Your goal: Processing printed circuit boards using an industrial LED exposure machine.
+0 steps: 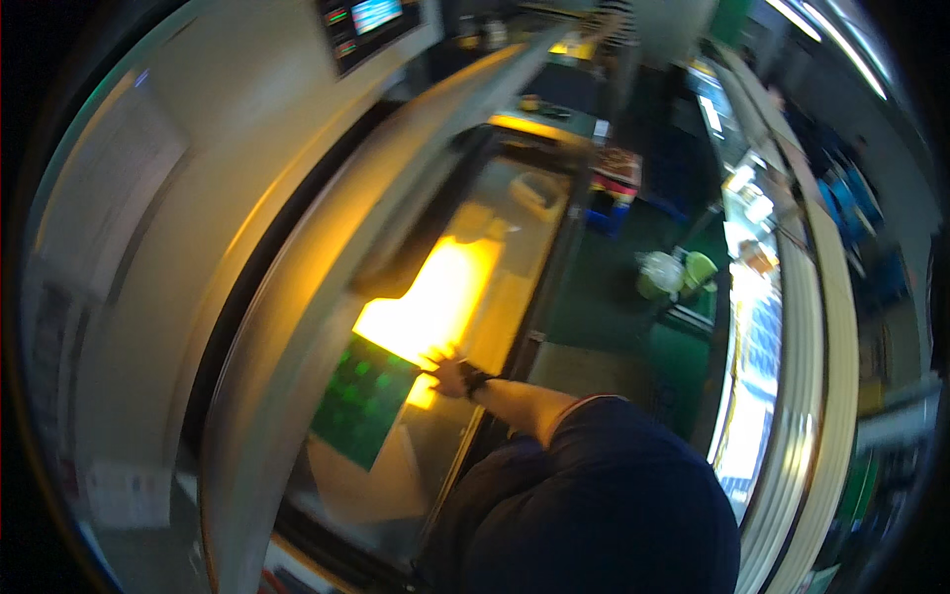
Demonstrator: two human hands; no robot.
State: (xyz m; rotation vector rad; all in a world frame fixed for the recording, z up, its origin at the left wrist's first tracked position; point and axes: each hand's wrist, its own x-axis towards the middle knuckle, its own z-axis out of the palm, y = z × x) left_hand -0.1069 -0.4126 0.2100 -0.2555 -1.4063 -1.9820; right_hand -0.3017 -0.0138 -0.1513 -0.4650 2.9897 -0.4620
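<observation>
A person in a dark short-sleeved top leans into a large pale machine (pixel 148 257) whose lid or hood (pixel 327 257) is raised, and one bare arm stretches out from the shoulder toward the middle of the picture. Only that arm shows, and I cannot tell for sure whether it is the left or the right; the other hand is out of sight. The visible hand (pixel 447 374) has a dark band at the wrist, and its fingers are spread rather than clenched, resting at the right edge of a green board (pixel 364 398) patterned with lighter spots. Whether the fingers pinch the board's edge or merely touch it is lost in the blur. The green board lies flat on the machine's glass bed (pixel 515 228), at about nine o'clock from the hand, with a pale sheet (pixel 371 485) under it running toward six o'clock. A strong yellow-orange glow (pixel 435 297) burns on the bed at twelve o'clock from the hand, just beyond the fingertips. At eleven o'clock, up on the machine's housing, sits a control panel with a small lit screen (pixel 374 14). Off at two o'clock, well apart on the green floor, stand pale green containers (pixel 675 273).
</observation>
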